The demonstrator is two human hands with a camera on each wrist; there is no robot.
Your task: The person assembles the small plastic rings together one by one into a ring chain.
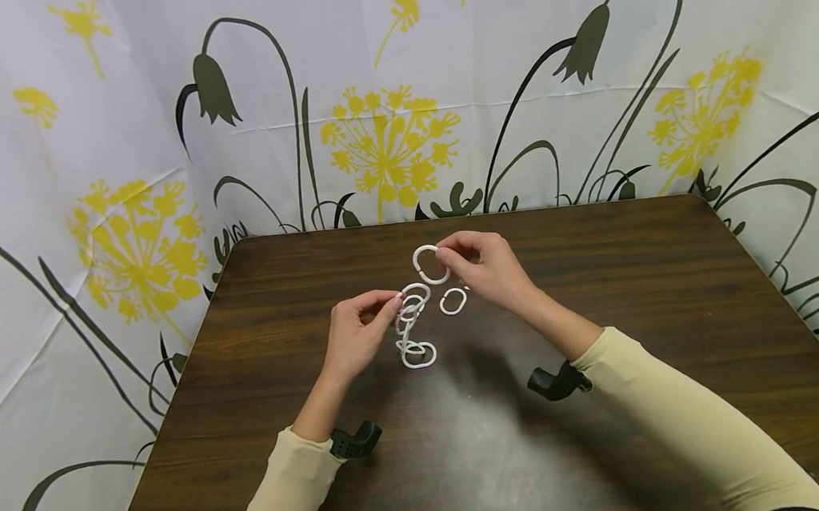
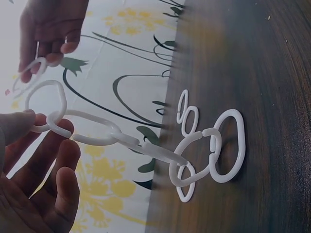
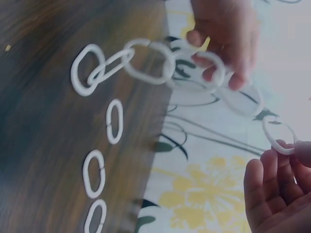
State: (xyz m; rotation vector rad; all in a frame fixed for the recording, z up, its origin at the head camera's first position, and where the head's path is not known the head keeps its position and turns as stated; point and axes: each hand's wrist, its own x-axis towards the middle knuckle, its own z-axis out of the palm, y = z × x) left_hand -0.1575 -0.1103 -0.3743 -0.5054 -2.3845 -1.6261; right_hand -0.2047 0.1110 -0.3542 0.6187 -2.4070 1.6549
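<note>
Between thumb and fingertips, my left hand [image 1: 358, 336] pinches the top link of a chain of white plastic links [image 2: 160, 152]. The chain hangs down over the dark table, its lowest link [image 2: 241, 145] close to the tabletop. My right hand [image 1: 488, 269] pinches a single white link [image 1: 416, 264] with a gap in its side, held up just right of and above the chain's top. That single link stands apart from the chain in the right wrist view. Loose white links lie on the table below the right hand, one [image 3: 86, 174] between two others.
The dark wood-grain table [image 1: 673, 307] extends around both hands. Behind and beside it hangs a white curtain [image 1: 362, 18] printed with yellow and grey-green flowers. Black wrist mounts [image 1: 357, 442] are on both forearms, below the light sleeves.
</note>
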